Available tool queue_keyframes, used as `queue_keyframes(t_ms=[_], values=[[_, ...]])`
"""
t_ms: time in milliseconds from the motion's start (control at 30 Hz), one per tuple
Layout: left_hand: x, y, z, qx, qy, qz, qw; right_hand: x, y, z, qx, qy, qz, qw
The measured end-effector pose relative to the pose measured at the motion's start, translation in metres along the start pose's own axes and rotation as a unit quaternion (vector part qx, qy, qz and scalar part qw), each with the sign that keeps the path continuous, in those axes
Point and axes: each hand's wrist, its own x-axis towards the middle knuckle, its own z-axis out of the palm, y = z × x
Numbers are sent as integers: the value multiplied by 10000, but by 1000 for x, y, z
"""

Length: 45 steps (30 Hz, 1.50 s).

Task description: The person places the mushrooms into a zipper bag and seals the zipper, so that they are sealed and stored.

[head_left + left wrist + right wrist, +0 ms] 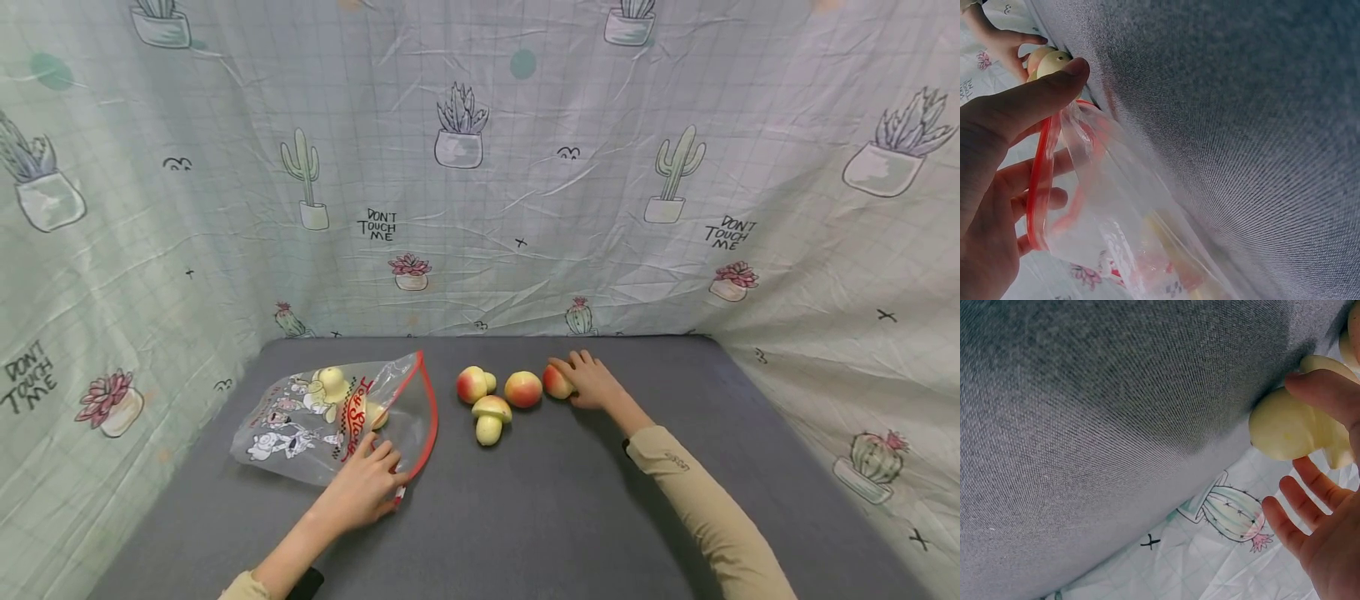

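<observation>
My left hand (363,483) grips the red-edged opening of a clear plastic zip bag (300,467) printed with cartoon figures. Its thumb lies along the near side, and fingers show through the film in the left wrist view. Inside the bag are pale yellow toy mushrooms (332,385). On the right, my right hand (592,383) has its fingers around a red-and-yellow toy mushroom (557,382) on the dark table. The right wrist view shows that mushroom's yellow stem (1282,425) beside the thumb, with three fingers spread below; its cap is mostly hidden.
Between the hands lie three more toy mushrooms: one on its side (472,385), one cap toward me (522,389), and one with its stem pointing toward me (491,419). A cactus-print cloth (517,275) hangs behind the grey table (540,517) and at both sides.
</observation>
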Motion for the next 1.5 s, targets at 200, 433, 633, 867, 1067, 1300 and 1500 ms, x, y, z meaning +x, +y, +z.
queue_keyframes(t_ms=[200, 433, 633, 867, 1067, 1300, 1500], values=[[0, 1, 1, 14, -126, -72, 9999, -1, 1, 5, -9, 115, 1, 9999], [1, 1, -1, 58, -117, -81, 9999, 0, 1, 5, 33, 328, 33, 9995], [2, 0, -1, 45, -17, -48, 10000, 0, 1, 6, 52, 351, -46, 9994], [3, 0, 0, 70, 85, -15, 9999, -1, 3, 5, 174, 310, 16, 9994], [3, 0, 0, 97, 53, -26, 9999, -5, 3, 3, 616, 407, 71, 9972], [3, -1, 1, 133, 58, -29, 9999, -9, 5, 5, 923, 554, 114, 9941], [3, 0, 3, 70, 125, -23, 9999, -13, 6, 3, 946, 638, 236, 9932]])
